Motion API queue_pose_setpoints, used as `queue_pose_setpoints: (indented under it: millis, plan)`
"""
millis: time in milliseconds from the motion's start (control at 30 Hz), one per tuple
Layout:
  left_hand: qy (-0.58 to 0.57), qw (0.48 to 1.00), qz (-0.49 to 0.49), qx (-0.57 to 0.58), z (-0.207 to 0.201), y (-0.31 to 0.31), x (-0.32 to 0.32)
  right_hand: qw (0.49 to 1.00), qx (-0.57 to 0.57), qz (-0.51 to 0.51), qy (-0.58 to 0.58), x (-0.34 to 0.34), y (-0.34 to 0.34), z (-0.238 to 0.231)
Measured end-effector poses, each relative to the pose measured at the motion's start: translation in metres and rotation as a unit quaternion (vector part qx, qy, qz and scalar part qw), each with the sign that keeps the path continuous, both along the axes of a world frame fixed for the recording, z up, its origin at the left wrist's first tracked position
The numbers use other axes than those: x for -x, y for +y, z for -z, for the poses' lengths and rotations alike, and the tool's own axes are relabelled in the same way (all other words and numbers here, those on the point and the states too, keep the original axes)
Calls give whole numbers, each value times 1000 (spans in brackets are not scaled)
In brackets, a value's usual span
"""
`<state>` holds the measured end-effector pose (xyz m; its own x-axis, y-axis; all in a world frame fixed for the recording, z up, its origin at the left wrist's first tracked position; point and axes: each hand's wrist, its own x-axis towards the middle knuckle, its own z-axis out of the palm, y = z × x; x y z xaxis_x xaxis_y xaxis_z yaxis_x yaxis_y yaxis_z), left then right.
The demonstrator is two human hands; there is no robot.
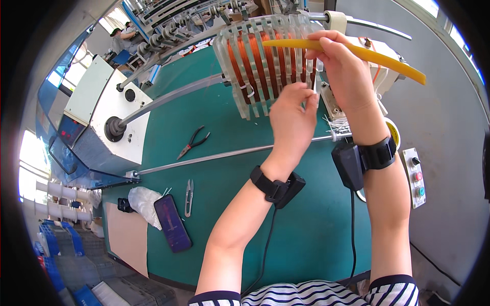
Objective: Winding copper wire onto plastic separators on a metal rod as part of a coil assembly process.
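My right hand (pixel 343 64) grips a long, slightly curved yellow strip-like tool (pixel 385 60), its tapered end pointing left across the front of the coils. Copper wire coils (pixel 259 66) sit side by side in a winding former (pixel 240 104) with pale translucent dividers, carried on a metal shaft. At the former's lower right edge is my left hand (pixel 293 115), fingers curled and thumb pinched in. Whatever lies between those fingertips is too small or hidden to make out. A small white tie (pixel 250 92) loops round a coil at the left.
Below the former, a metal rod (pixel 214 157) crosses the green table (pixel 219 183). Pliers (pixel 193 143), thread snips (pixel 189 199) and a phone (pixel 172 223) lie to the left. Thin white strips (pixel 337 124) are bunched right of my left hand. A white machine housing (pixel 109 109) stands left.
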<state>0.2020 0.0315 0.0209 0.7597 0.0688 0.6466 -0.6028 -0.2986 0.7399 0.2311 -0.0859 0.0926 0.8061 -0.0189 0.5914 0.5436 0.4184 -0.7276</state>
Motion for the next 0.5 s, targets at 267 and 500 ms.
queue_pose_setpoints:
  millis: [267, 500]
  plan:
    - [2, 997, -35, -69, -5, 12, -2, 865, 280, 409, -78, 69, 0, 28]
    - [11, 979, -183, -94, -12, 37, -12, 783, 373, 463, -180, 60, 12, 55]
